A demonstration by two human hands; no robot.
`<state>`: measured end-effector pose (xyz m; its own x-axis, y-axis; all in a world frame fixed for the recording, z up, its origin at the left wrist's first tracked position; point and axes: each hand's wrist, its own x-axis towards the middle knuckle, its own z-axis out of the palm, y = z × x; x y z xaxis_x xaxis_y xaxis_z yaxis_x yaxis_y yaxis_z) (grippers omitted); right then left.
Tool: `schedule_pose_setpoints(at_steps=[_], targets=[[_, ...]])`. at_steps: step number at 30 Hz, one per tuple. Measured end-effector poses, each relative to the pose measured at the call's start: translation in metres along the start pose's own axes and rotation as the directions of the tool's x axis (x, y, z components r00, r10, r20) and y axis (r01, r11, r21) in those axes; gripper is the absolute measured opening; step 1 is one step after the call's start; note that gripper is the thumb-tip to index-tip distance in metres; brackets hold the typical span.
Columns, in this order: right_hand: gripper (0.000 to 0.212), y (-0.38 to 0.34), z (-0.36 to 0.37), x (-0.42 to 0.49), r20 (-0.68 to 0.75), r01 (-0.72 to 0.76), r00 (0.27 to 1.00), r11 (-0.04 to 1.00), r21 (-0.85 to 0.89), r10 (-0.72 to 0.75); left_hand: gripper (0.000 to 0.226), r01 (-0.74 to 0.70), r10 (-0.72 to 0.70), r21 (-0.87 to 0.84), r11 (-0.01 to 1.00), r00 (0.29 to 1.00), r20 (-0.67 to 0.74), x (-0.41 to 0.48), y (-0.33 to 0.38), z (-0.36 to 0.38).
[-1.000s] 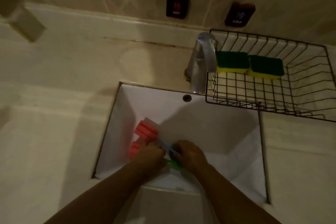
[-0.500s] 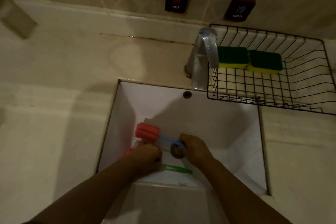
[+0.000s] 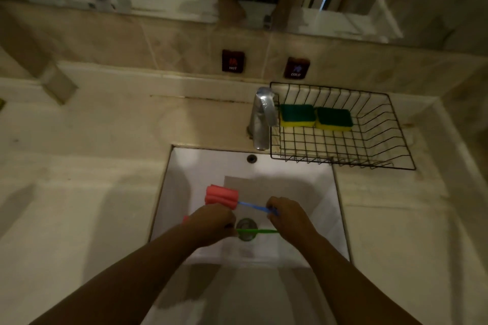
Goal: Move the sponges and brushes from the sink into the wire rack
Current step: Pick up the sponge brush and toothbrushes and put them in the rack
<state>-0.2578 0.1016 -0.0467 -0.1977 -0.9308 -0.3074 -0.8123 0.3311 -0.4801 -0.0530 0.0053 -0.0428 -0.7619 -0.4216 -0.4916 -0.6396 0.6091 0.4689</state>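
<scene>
Over the white sink, my right hand grips the blue handle of a brush with a pink foam head, held level above the basin. My left hand is closed on a second brush with a green handle; a bit of its pink head shows left of the knuckles. The black wire rack stands on the counter right of the tap and holds two green-and-yellow sponges side by side at its back left.
A chrome tap rises between the sink and the rack's left edge. The drain lies under the green handle. Hot and cold tags sit on the tiled wall below a mirror. Beige counter spreads left of the sink.
Both hands have lifted off the sink floor with a brush each and drawn apart, uncovering the drain. The view has tilted up, bringing the mirror into sight.
</scene>
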Motion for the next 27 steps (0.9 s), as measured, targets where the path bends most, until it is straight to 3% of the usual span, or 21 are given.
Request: schedule_pose_setpoints(at_steps=[4, 8, 13, 18, 27], targets=[[0.004, -0.006, -0.04, -0.018, -0.03, 0.021, 0.999, 1.0, 0.019, -0.02, 0.015, -0.061, 0.064, 0.04, 0.997, 0.995, -0.075, -0.012, 0.026, -0.03], [0.015, -0.003, -0.076, -0.037, -0.089, -0.003, 0.996, 1.0, 0.025, 0.006, 0.019, -0.145, 0.153, 0.092, 0.985, 0.984, -0.095, -0.018, 0.055, -0.05], [0.01, 0.015, -0.115, -0.047, -0.202, -0.042, 0.978, 0.997, 0.062, 0.053, 0.027, -0.214, 0.236, 0.15, 0.965, 0.96, -0.152, -0.004, 0.09, -0.072], [0.007, 0.045, -0.152, -0.036, -0.212, -0.031, 0.976, 0.998, 0.051, 0.041, 0.032, -0.285, 0.337, 0.235, 0.929, 0.914, -0.224, 0.031, 0.128, -0.094], [0.025, 0.113, -0.213, 0.037, -0.166, -0.005, 0.986, 0.998, 0.06, 0.015, 0.025, -0.263, 0.335, 0.24, 0.934, 0.878, -0.341, 0.125, 0.176, -0.118]])
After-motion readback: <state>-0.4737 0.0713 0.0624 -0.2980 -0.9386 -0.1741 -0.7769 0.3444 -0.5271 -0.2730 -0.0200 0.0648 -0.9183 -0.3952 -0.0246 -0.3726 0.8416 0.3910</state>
